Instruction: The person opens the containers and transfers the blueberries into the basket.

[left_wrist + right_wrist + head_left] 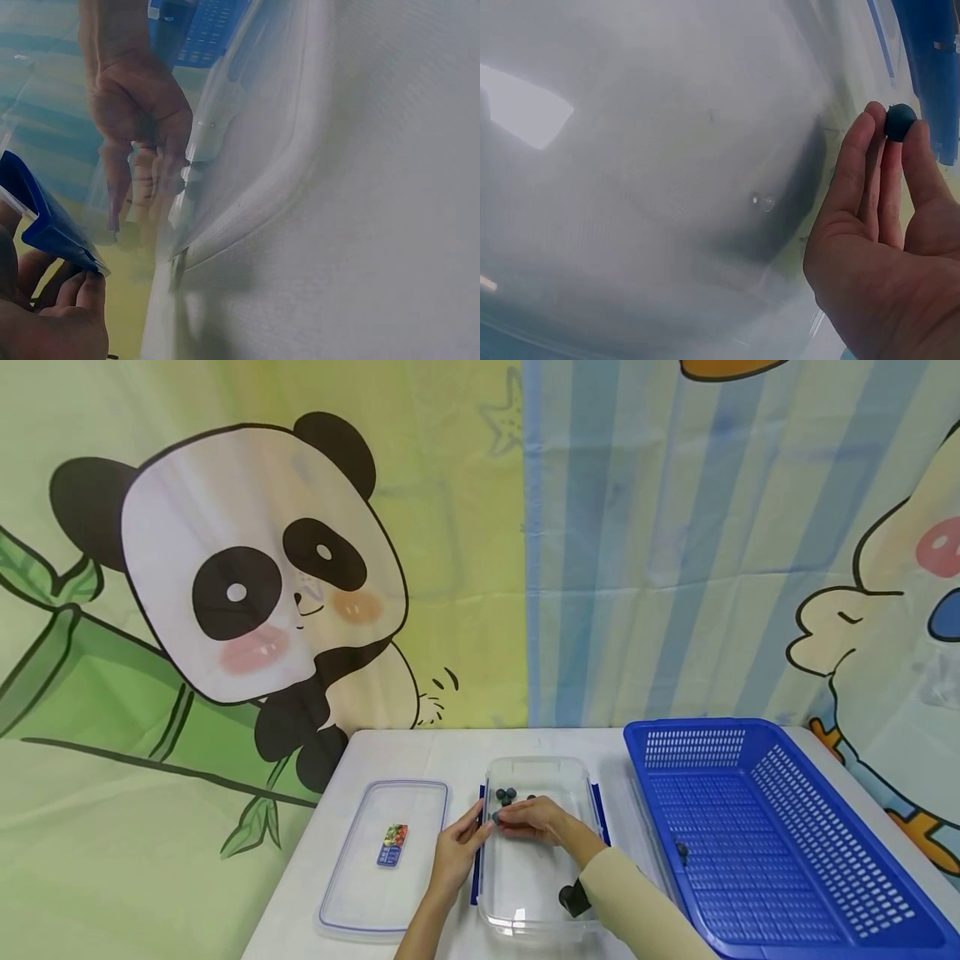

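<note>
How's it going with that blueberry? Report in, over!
Right hand pinching blueberry over clear container. Left hand holding container's side by blue latch. Lid off, lying leftward; nothing seen blocking.

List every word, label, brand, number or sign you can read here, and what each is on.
Nothing can be read outright.
Fruit-picture sticker on the clear lid: pale marks on its blue part, too small to read.
Clear container, blue basket, printed backdrop: no lettering that I can make out.
</note>
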Demonstrator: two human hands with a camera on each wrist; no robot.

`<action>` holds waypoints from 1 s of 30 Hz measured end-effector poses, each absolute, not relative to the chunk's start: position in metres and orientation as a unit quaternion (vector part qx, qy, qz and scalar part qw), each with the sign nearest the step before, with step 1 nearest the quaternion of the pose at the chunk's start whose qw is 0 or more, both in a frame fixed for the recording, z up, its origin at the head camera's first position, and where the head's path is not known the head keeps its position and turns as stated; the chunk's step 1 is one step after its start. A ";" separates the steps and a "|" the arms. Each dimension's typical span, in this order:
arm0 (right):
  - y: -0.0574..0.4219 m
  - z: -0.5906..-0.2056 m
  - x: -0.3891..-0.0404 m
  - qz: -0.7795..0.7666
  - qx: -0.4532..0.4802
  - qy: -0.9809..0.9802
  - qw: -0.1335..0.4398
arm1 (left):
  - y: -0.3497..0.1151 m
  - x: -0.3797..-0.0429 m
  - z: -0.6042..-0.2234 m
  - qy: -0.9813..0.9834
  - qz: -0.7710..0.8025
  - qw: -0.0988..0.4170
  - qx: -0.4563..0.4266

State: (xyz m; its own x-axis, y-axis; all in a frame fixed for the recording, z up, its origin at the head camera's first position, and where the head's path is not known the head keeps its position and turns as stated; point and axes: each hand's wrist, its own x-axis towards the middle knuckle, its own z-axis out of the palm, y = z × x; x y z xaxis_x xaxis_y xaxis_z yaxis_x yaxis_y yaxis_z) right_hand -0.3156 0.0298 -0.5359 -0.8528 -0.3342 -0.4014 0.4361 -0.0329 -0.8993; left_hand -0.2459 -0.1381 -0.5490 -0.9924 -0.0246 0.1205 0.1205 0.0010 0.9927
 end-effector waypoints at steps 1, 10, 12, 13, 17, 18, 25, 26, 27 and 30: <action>0.030 -0.535 -0.315 -0.716 0.037 0.642 0.270 | -0.138 -0.246 -0.549 -0.705 -0.707 0.051 -0.034; 0.029 -0.530 -0.316 -0.715 0.031 0.642 0.277 | -0.138 -0.246 -0.549 -0.706 -0.706 0.053 -0.026; 0.030 -0.527 -0.316 -0.713 0.033 0.644 0.277 | -0.137 -0.247 -0.551 -0.707 -0.704 0.058 -0.027; 0.030 -0.524 -0.316 -0.712 0.032 0.645 0.277 | -0.137 -0.247 -0.551 -0.710 -0.700 0.066 -0.032; 0.034 -0.513 -0.315 -0.713 0.017 0.641 0.284 | -0.137 -0.248 -0.555 -0.719 -0.686 0.098 -0.057; 0.035 -0.510 -0.316 -0.715 0.011 0.636 0.289 | -0.137 -0.248 -0.556 -0.720 -0.683 0.105 -0.062; 0.053 -0.471 -0.318 -0.707 -0.060 0.609 0.355 | -0.137 -0.247 -0.553 -0.712 -0.697 0.078 -0.038; 0.056 -0.465 -0.318 -0.701 -0.071 0.610 0.362 | -0.137 -0.248 -0.553 -0.713 -0.697 0.075 -0.036; 0.061 -0.459 -0.318 -0.697 -0.078 0.611 0.368 | -0.137 -0.247 -0.553 -0.713 -0.697 0.073 -0.032; 0.078 -0.446 -0.317 -0.685 -0.096 0.611 0.385 | -0.137 -0.248 -0.553 -0.717 -0.693 0.072 -0.029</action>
State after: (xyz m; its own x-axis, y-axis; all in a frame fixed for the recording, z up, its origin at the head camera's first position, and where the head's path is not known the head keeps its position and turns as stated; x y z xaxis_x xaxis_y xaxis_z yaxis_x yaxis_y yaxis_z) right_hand -0.3171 0.0780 -0.4460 -0.6852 -0.6450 -0.3384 0.4096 0.0430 -0.9112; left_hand -0.2477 -0.1368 -0.5533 -0.9880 -0.0579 0.1434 0.1413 0.0376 0.9892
